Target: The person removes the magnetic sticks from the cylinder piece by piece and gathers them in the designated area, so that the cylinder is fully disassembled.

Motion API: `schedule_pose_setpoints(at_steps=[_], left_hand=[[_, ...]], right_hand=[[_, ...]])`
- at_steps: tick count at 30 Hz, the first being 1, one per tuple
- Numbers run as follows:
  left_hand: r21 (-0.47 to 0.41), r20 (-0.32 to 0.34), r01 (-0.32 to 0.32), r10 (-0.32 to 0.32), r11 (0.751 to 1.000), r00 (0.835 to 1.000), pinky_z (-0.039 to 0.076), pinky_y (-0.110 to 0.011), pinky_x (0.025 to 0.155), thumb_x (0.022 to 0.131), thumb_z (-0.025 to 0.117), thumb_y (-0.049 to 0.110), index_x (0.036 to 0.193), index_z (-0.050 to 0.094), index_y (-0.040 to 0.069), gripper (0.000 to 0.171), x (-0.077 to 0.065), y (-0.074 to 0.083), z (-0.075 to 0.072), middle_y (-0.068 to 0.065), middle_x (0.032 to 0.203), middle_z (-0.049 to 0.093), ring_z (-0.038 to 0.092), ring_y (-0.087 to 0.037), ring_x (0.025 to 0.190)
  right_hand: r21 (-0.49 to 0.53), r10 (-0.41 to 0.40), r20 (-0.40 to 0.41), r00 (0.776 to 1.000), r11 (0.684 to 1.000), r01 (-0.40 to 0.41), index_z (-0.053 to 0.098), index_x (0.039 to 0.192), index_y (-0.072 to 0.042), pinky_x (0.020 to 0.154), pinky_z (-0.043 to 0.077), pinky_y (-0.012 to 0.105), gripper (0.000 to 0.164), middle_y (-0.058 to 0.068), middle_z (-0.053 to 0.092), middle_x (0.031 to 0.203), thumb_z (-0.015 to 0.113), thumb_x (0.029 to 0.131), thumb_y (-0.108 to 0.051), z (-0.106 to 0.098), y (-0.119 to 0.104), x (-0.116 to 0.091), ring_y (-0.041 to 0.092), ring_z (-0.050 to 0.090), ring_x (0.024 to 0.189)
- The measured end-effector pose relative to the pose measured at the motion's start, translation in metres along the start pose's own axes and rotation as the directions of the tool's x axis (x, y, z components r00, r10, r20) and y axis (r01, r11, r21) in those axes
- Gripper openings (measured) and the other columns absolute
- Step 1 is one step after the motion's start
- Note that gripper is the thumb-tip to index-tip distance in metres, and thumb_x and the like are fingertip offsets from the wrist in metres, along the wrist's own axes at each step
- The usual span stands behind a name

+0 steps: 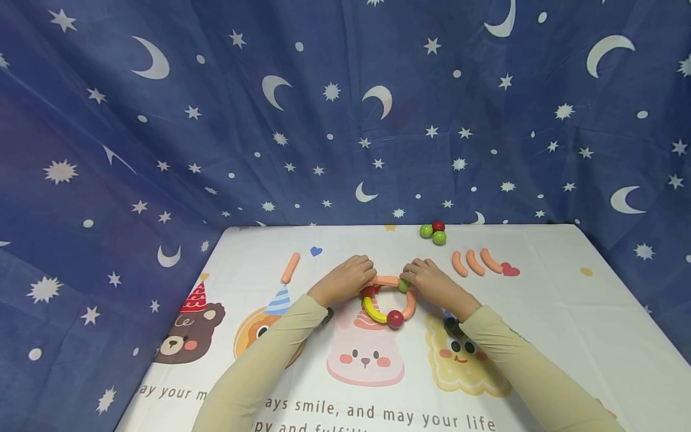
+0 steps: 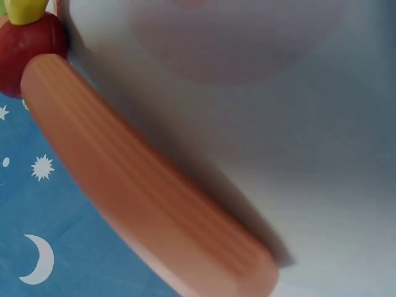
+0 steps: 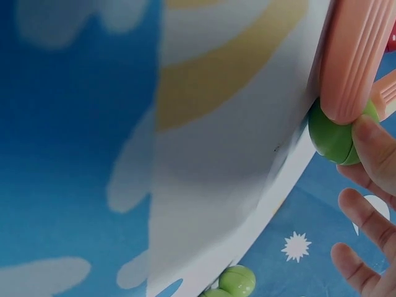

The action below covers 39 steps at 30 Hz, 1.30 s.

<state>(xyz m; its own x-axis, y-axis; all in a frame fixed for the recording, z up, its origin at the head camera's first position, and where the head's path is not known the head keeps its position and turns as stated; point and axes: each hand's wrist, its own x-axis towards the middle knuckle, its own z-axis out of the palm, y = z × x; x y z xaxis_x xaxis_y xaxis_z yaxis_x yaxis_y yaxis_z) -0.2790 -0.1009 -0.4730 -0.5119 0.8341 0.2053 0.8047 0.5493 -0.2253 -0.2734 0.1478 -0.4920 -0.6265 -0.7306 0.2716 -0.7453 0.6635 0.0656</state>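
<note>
In the head view, toy foods form a ring on the tablecloth: a pinkish sausage (image 1: 386,280) across the far side, another sausage (image 1: 410,305) on the right, a yellow banana (image 1: 373,310), a red ball (image 1: 395,319) in front and a green ball (image 1: 403,285). My left hand (image 1: 348,278) bends over the far sausage's left end, beside a second red ball (image 1: 368,292); its fingertips are hidden, so I cannot tell its hold. My right hand (image 3: 371,167) pinches the green ball (image 3: 334,137) with the thumb. A large sausage (image 2: 148,179) fills the left wrist view, overlapping a red ball (image 2: 37,52).
A single sausage (image 1: 290,267) lies left of the left hand. Three sausages (image 1: 475,262) lie side by side to the right. Two green balls (image 1: 439,238) and a red ball (image 1: 438,226) cluster at the back edge, near the starry blue curtain (image 1: 335,120).
</note>
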Motion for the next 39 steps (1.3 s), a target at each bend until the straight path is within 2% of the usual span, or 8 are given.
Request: schedule_pose_setpoints(at_steps=[6, 15, 20, 25, 28, 31, 39], left_hand=[[0.014, 0.011, -0.016, 0.016, 1.0, 1.0, 0.043, -0.025, 0.094, 0.079, 0.072, 0.014, 0.095, 0.06, 0.015, 0.02, 0.001, -0.001, 0.0, 0.003, 0.093, 0.057, 0.049, -0.013, 0.092], [0.026, 0.039, -0.023, 0.022, 0.999, 0.999, 0.043, -0.026, 0.094, 0.08, 0.07, 0.012, 0.097, 0.06, 0.014, 0.019, 0.005, -0.003, -0.002, 0.002, 0.094, 0.059, 0.05, -0.014, 0.093], [0.116, 0.044, -0.059, 0.054, 0.991, 0.998, 0.042, -0.027, 0.096, 0.079, 0.07, 0.018, 0.098, 0.061, 0.016, 0.022, 0.007, -0.006, -0.002, 0.003, 0.095, 0.061, 0.052, -0.014, 0.094], [0.228, 0.072, -0.074, 0.059, 0.971, 0.996, 0.04, -0.029, 0.098, 0.092, 0.053, 0.029, 0.103, 0.057, 0.016, 0.017, 0.009, -0.006, 0.003, 0.002, 0.099, 0.06, 0.052, -0.015, 0.097], [0.257, 0.068, -0.063, 0.047, 0.964, 0.997, 0.039, -0.029, 0.096, 0.098, 0.042, 0.036, 0.1, 0.058, 0.016, 0.026, 0.01, -0.005, 0.005, 0.002, 0.096, 0.061, 0.052, -0.016, 0.096], [0.26, 0.068, -0.056, 0.04, 0.964, 0.997, 0.039, -0.03, 0.091, 0.098, 0.04, 0.043, 0.093, 0.06, 0.016, 0.033, 0.011, -0.002, 0.006, 0.003, 0.089, 0.062, 0.052, -0.016, 0.09], [0.179, 0.098, -0.057, 0.04, 0.982, 0.994, 0.04, -0.029, 0.087, 0.098, 0.041, 0.04, 0.088, 0.058, 0.016, 0.031, 0.01, 0.009, 0.005, 0.004, 0.084, 0.061, 0.05, -0.015, 0.086]], right_hand=[[0.0, -0.006, -0.014, 1.0, 1.0, 0.006, 0.07, 0.098, -0.011, 0.081, 0.047, 0.038, 0.022, 0.001, 0.065, 0.096, 0.074, 0.076, -0.008, 0.0, -0.001, 0.0, 0.019, 0.057, 0.094], [-0.006, -0.002, 0.004, 1.0, 1.0, 0.002, 0.07, 0.099, -0.011, 0.083, 0.046, 0.038, 0.024, 0.001, 0.065, 0.098, 0.074, 0.076, -0.008, 0.0, -0.001, -0.001, 0.02, 0.057, 0.096], [0.003, 0.006, 0.011, 1.0, 1.0, -0.006, 0.07, 0.1, -0.011, 0.083, 0.046, 0.037, 0.024, 0.001, 0.065, 0.099, 0.074, 0.076, -0.008, 0.002, -0.001, -0.001, 0.019, 0.057, 0.096], [0.011, 0.013, 0.016, 1.0, 1.0, -0.013, 0.069, 0.1, -0.011, 0.084, 0.047, 0.038, 0.023, 0.001, 0.065, 0.099, 0.073, 0.077, -0.008, 0.003, 0.0, -0.001, 0.019, 0.057, 0.097], [0.011, 0.016, 0.021, 1.0, 1.0, -0.016, 0.069, 0.1, -0.01, 0.085, 0.047, 0.038, 0.023, 0.001, 0.066, 0.099, 0.073, 0.078, -0.008, 0.002, 0.0, -0.001, 0.02, 0.057, 0.098], [0.015, 0.014, 0.026, 1.0, 1.0, -0.015, 0.069, 0.1, -0.01, 0.085, 0.047, 0.038, 0.023, 0.001, 0.065, 0.099, 0.073, 0.078, -0.009, 0.001, -0.001, 0.0, 0.02, 0.057, 0.098], [0.005, -0.009, -0.02, 1.0, 1.0, 0.009, 0.07, 0.098, -0.01, 0.082, 0.047, 0.038, 0.023, 0.002, 0.065, 0.097, 0.075, 0.075, -0.009, -0.001, 0.0, 0.0, 0.02, 0.057, 0.095]])
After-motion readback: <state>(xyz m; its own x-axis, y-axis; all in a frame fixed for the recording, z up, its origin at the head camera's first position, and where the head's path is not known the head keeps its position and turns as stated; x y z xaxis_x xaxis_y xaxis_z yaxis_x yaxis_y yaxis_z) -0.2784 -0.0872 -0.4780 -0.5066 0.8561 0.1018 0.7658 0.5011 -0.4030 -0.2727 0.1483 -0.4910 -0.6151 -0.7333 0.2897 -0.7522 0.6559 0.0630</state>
